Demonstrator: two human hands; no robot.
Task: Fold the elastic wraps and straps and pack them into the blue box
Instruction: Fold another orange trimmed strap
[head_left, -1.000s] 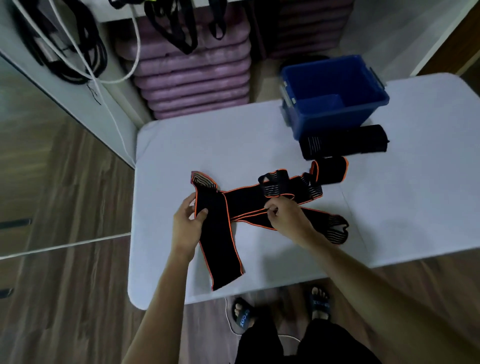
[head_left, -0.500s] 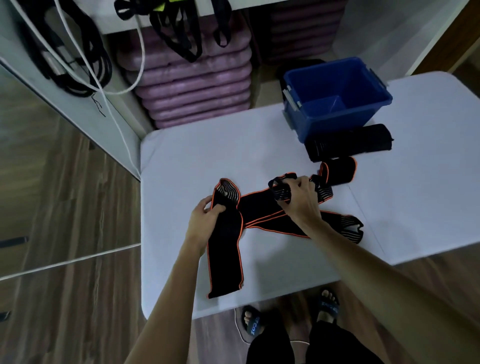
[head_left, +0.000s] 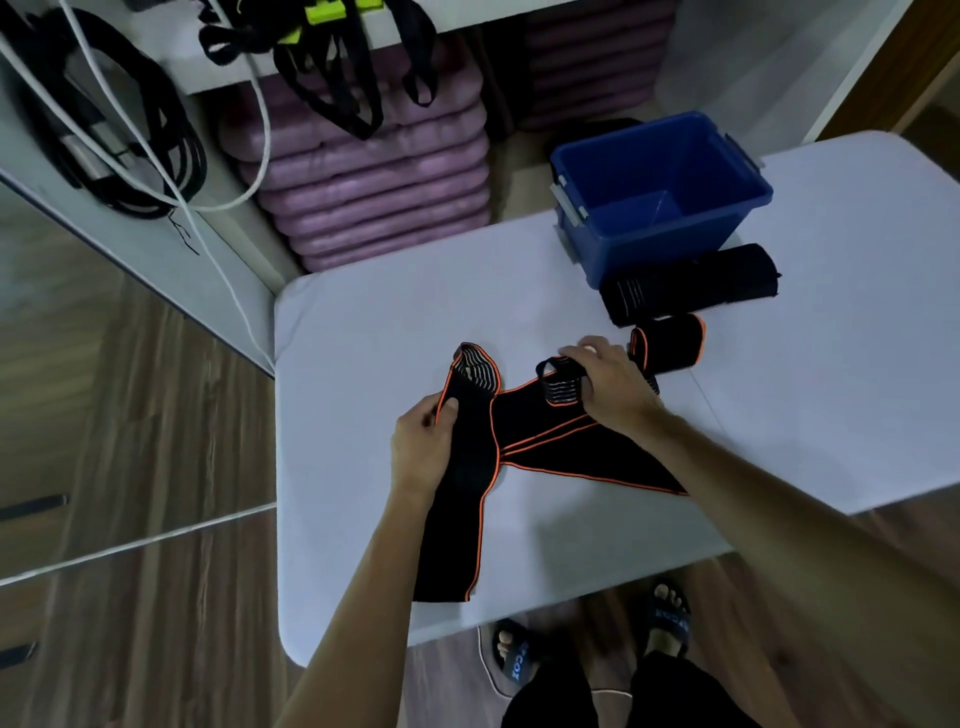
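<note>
From the head camera, looking down: a long black elastic wrap with orange piping (head_left: 524, 431) lies sprawled over the pale grey worktop (head_left: 363, 322), its bands crossing in the middle and one tail running toward the near edge. The left hand (head_left: 423, 449) pinches the left band just below its striped rounded tip, thumb on top at the orange edge. The right hand (head_left: 608, 387) is curled over a striped loop end near the crossing, gripping it and holding it just above the cloth. Beyond that hand, a rolled black wrap with orange trim (head_left: 670, 343) sits on the worktop, and behind it a folded plain black wrap (head_left: 691, 283) lies right against the open blue plastic box (head_left: 660, 197), which stands at the far side; its inside looks bare from here. Judging by the limp way it drapes, this wrap is light, soft and stretchy, with nothing fragile about it, so it will flop and slide rather than keep a crease. The striped ends look like the grippy fastening patches, and they are the sensible places to hold, flattening each band before doubling it over. Purple cushions (head_left: 374, 176) are stacked on the floor behind.
</note>
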